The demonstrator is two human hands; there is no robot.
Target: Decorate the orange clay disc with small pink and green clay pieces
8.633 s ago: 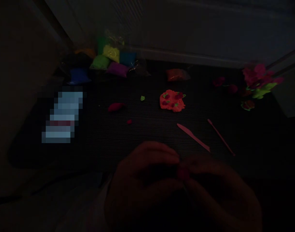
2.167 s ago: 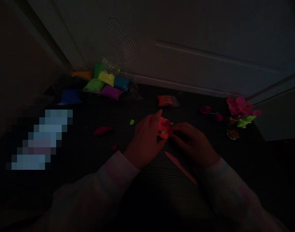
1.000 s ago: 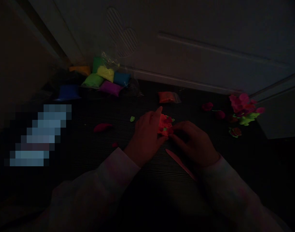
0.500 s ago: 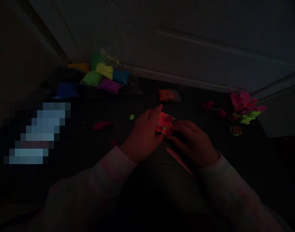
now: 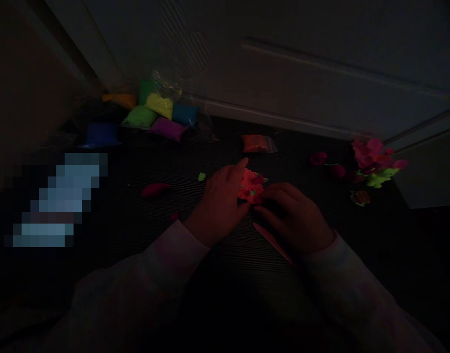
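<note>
A bright orange-pink modelling clay piece (image 5: pixel 248 182) lies on the dark table, decorated with darker red bits and green leaf-like bits. My left hand (image 5: pixel 221 201) is curved round its left side, forefinger stretched along the far edge and thumb at the near edge. At the lower right edge, my right hand (image 5: pixel 296 213) has its thumb and fingers pinched together against the clay piece. Whatever sits between those fingertips is too dark to make out. Just below the right hand rests a pink modelling knife (image 5: pixel 271 239), its handle end partly under the wrist.
Coloured clay packets (image 5: pixel 160 105) are piled at the back left. An orange packet (image 5: pixel 254 143) lies beyond my hands. A magenta clay lump (image 5: pixel 155 190) and a green scrap (image 5: pixel 201 177) lie leftward. Pink clay flowers (image 5: pixel 372 152) stand at right. A pixelated bright area covers the far left.
Both hands keep almost the same position on the clay piece. The view has shifted very slightly, and nothing on the table has visibly moved.
</note>
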